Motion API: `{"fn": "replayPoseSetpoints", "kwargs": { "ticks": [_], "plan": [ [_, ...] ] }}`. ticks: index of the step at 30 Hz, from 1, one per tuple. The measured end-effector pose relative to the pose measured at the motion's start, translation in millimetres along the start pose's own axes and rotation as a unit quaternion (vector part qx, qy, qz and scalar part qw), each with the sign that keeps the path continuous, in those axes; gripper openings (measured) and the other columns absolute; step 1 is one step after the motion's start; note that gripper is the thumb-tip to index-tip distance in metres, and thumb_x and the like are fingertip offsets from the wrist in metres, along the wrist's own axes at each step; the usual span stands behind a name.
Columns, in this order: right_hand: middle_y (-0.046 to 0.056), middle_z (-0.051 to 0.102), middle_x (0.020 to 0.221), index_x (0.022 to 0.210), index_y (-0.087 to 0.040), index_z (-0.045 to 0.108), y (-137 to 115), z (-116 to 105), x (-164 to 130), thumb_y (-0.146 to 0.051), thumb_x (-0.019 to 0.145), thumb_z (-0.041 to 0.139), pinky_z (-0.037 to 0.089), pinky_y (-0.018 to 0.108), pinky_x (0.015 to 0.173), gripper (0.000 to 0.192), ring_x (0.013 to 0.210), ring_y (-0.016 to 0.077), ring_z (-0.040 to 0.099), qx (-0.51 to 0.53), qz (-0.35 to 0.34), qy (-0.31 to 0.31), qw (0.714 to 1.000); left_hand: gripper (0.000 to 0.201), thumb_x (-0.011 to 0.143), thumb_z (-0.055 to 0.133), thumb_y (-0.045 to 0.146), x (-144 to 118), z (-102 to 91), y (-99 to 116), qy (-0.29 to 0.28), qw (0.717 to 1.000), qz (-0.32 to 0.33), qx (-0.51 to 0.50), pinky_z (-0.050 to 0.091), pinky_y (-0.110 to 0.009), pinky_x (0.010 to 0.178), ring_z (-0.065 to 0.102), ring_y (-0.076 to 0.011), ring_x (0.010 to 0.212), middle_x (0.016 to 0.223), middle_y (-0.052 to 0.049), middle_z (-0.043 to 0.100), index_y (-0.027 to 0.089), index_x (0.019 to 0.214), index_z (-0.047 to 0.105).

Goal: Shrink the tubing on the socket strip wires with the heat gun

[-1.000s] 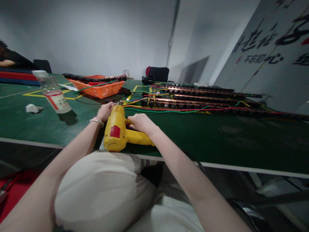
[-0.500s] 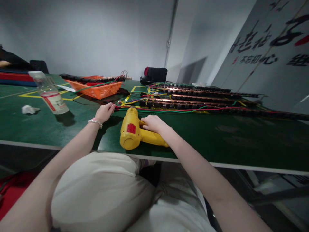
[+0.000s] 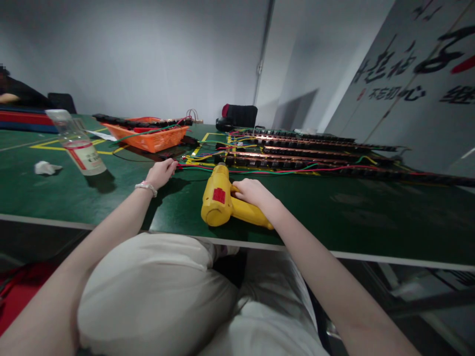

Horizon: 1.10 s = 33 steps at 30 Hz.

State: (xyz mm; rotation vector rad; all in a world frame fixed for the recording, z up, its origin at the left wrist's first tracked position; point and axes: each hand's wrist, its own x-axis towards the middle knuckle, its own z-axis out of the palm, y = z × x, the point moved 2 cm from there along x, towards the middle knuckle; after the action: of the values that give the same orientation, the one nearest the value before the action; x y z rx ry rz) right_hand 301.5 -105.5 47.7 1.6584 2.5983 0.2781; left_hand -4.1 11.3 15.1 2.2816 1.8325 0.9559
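My right hand (image 3: 253, 192) is closed round the handle of a yellow heat gun (image 3: 215, 203) with a red label. The gun's ribbed nozzle points away from me, towards the wires. Farther left, my left hand (image 3: 162, 173) rests low over the table with its fingers pinched on the ends of red and green wires (image 3: 256, 171). The wires run off to the right in front of long black bars with copper strips (image 3: 282, 161). Exactly what sits between the left fingertips is hidden.
A clear bottle (image 3: 84, 153) and crumpled white tissue (image 3: 46, 168) stand on the green table (image 3: 371, 217) at left. Behind my left hand is an orange basket (image 3: 158, 141) bearing another black bar. A person's arm (image 3: 10, 98) shows at the far left; a chair (image 3: 241, 116) stands behind.
My right hand has moved the heat gun a short way to the right, away from my left hand. The left hand stays in place on the wires.
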Motion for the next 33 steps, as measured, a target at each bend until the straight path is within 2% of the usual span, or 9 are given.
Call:
{"fn": "replayPoseSetpoints", "kwargs": {
  "ticks": [5,10,16,21,26,33],
  "plan": [
    [0.011,0.071,0.103,0.103,-0.019,0.064,-7.0,-2.1,4.0,-0.036,0.093,0.049,0.043,0.028,0.068,0.025,0.097,0.0254,0.067,0.004,-0.008,0.002,1.0,0.037,0.092,0.036,0.049,-0.5,-0.3,0.8,-0.002,1.0,-0.007,0.002,0.035,-0.025,0.06,0.054,-0.0158,0.062,0.068,-0.002,0.063,0.021,0.073,0.053],
    [0.012,0.072,0.104,0.106,-0.019,0.066,-25.3,-4.4,17.4,-0.035,0.09,0.053,0.046,0.029,0.071,0.026,0.1,0.0261,0.067,0.005,-0.03,-0.005,1.0,0.037,0.091,0.036,0.049,-1.5,1.9,0.0,0.002,1.0,-0.005,-0.002,0.035,-0.024,0.059,0.053,-0.0155,0.062,0.067,-0.002,0.062,0.021,0.071,0.052],
    [0.013,0.072,0.105,0.107,-0.017,0.068,-58.1,-11.4,37.4,-0.029,0.088,0.057,0.048,0.029,0.076,0.024,0.102,0.0256,0.066,0.019,-0.09,0.05,0.994,0.038,0.091,0.036,0.049,-0.6,4.6,-1.2,0.0,1.0,0.003,-0.002,0.033,-0.025,0.059,0.051,-0.0154,0.062,0.069,-0.003,0.061,0.02,0.073,0.052],
    [0.013,0.073,0.102,0.106,-0.015,0.069,-77.8,-16.6,50.6,-0.028,0.088,0.058,0.048,0.03,0.074,0.024,0.098,0.0262,0.068,0.029,-0.105,0.079,0.991,0.037,0.09,0.035,0.05,4.2,7.5,-4.3,-0.006,1.0,-0.013,-0.008,0.031,-0.026,0.058,0.046,-0.0167,0.065,0.071,-0.004,0.058,0.02,0.077,0.054],
    [0.013,0.073,0.102,0.106,-0.015,0.069,-81.1,-17.8,52.8,-0.029,0.088,0.058,0.048,0.03,0.073,0.025,0.098,0.0263,0.068,0.028,-0.108,0.084,0.99,0.035,0.089,0.035,0.048,5.9,7.1,-4.7,-0.011,0.999,-0.002,-0.036,0.032,-0.027,0.06,0.043,-0.0166,0.067,0.069,-0.002,0.053,0.02,0.073,0.049],
    [0.012,0.073,0.103,0.108,-0.017,0.067,-77.8,-15.4,51.1,-0.029,0.087,0.06,0.047,0.029,0.074,0.025,0.099,0.0256,0.067,0.028,-0.108,0.078,0.991,0.033,0.092,0.035,0.045,0.4,-1.0,4.3,-0.032,0.999,-0.019,-0.034,0.032,-0.026,0.062,0.043,-0.0155,0.069,0.074,-0.003,0.057,0.019,0.076,0.049]
  ]
}}
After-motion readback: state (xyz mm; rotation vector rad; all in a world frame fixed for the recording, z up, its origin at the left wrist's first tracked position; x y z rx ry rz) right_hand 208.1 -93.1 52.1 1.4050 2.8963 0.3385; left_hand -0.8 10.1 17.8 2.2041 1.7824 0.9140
